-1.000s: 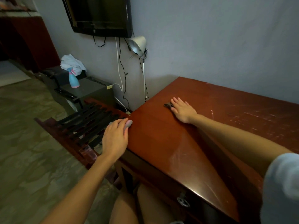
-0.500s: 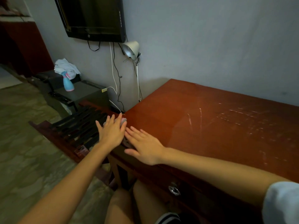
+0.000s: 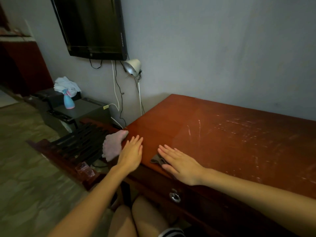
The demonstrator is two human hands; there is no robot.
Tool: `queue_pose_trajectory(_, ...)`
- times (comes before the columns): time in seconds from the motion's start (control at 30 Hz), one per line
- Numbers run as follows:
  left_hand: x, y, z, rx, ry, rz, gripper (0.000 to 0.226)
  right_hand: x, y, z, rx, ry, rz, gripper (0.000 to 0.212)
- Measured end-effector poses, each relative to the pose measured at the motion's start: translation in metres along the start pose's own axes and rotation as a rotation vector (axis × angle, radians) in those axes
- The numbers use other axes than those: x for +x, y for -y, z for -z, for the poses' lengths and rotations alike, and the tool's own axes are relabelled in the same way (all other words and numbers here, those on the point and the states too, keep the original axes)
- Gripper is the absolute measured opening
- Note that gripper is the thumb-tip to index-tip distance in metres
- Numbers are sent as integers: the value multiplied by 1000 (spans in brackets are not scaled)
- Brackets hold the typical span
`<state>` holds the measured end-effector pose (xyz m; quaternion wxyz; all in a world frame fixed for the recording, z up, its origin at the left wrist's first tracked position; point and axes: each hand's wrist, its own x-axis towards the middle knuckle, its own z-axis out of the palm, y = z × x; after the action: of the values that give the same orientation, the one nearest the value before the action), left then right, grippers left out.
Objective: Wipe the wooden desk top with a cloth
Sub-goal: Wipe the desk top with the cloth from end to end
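Upper left: dark red cabinet [image 3: 22,65], glossy.
Left of centre: crumpled white rags [image 3: 66,85] and a pale blue spray bottle [image 3: 68,101] on a dark grey box [image 3: 82,110].
Top: flat black television [image 3: 92,26] on the wall. Thin cables [image 3: 118,93] hang below it, beside a metal-shaded lamp [image 3: 132,67].
Lower left: dark slatted rack [image 3: 80,146], next to the desk.
Centre: pinkish cloth [image 3: 112,146], soft and nubbly, droops off the left edge of the desk [image 3: 222,134] over the rack.
Left hand [image 3: 131,154] touches the cloth, fingers straight and released, thumb hidden.
Right hand [image 3: 181,165] lies flat on the desk, fingers straight, grasping nothing and partly covering a small dark clip [image 3: 156,159].
Right: reddish polished wood desk top with pale scratches.
Below: metal ring pull [image 3: 174,196] on the drawer front.
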<state>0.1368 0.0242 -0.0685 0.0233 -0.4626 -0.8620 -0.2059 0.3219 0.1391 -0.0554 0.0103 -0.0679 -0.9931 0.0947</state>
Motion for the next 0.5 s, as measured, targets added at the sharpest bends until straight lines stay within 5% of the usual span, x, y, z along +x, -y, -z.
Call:
queue_pose_trajectory(0.1, -3, 4, -2, 38, 34, -15, 47, 25, 0, 0, -21, -16, -78, 94)
queue_pose_trajectory(0.27, -2, 6, -4, 38, 34, -20, 46, 51, 14, -5, -67, -33, -111, 57)
queue_pose_trajectory(0.4, -5, 5, -6, 8, -7, -24, 45, 14, 24, -10, -58, -36, 34, 86)
queue_pose_trajectory(0.5, -2, 6, -7, 12, -14, -15, 45, -17, 16, -6, -32, -10, 93, 86)
